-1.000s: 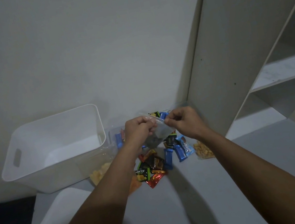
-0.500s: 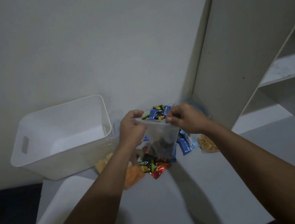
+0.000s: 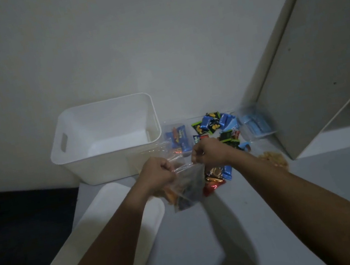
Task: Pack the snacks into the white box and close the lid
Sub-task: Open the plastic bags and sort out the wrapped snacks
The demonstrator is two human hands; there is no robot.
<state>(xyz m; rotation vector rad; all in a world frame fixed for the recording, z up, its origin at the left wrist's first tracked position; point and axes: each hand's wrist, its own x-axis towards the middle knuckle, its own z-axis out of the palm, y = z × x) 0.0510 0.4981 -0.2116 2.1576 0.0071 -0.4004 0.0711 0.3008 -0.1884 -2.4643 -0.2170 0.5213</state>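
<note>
Clear bag: a soft transparent plastic bag (image 3: 187,188) with dark snacks at its bottom hangs above the pale table (image 3: 267,221), near and just right of the box; lifted by its mouth, seemingly so the contents settle low.
Left hand: the left hand (image 3: 159,173) has fingers curled tight, pinching the bag's left top corner.
Right hand: the right hand (image 3: 208,153) pinches the right top corner; the two fists stretch the mouth between them, probably to steady it for carrying.
White box: the open rectangular white plastic box (image 3: 106,121) stands far left by the wall, nothing visible inside, so packing looks barely begun.
Lid: the flat white rounded lid (image 3: 99,236) lies near left, off the box, leaving the opening free.
Loose snacks: a heap of blue, green and red foil packets (image 3: 213,123) lies right of the box, within reach.
Shelf: a pale shelf unit (image 3: 318,48) rises at far right.
</note>
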